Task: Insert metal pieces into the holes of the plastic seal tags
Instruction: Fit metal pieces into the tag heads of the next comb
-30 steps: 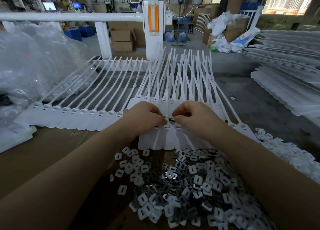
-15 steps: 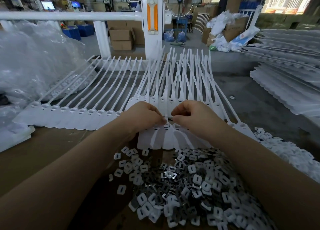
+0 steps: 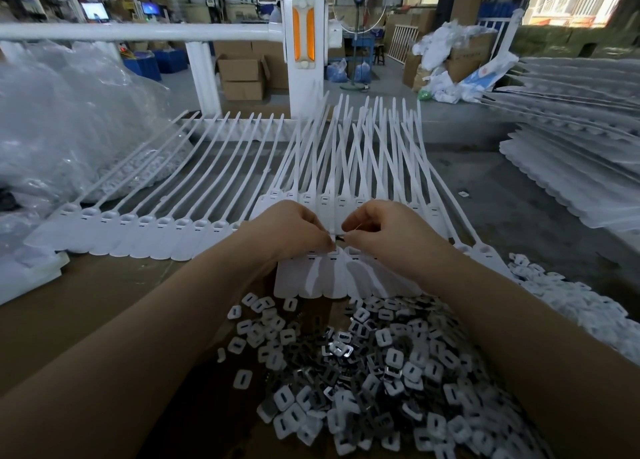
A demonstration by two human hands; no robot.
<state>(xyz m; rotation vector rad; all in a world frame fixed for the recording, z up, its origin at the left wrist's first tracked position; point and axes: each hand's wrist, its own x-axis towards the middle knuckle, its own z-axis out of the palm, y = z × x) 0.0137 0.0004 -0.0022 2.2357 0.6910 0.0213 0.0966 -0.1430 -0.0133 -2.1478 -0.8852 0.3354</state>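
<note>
We're on a factory floor: cardboard boxes stacked on bare concrete at upper centre, computer monitors glowing upper left, and stacks of white seal tags at right, bagged parts at left.

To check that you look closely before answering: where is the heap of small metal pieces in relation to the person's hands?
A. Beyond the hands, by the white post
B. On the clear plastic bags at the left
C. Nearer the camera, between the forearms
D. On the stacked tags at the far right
C: the heap of metal pieces lies nearer the camera than the left hand and right hand, between the forearms.
</note>
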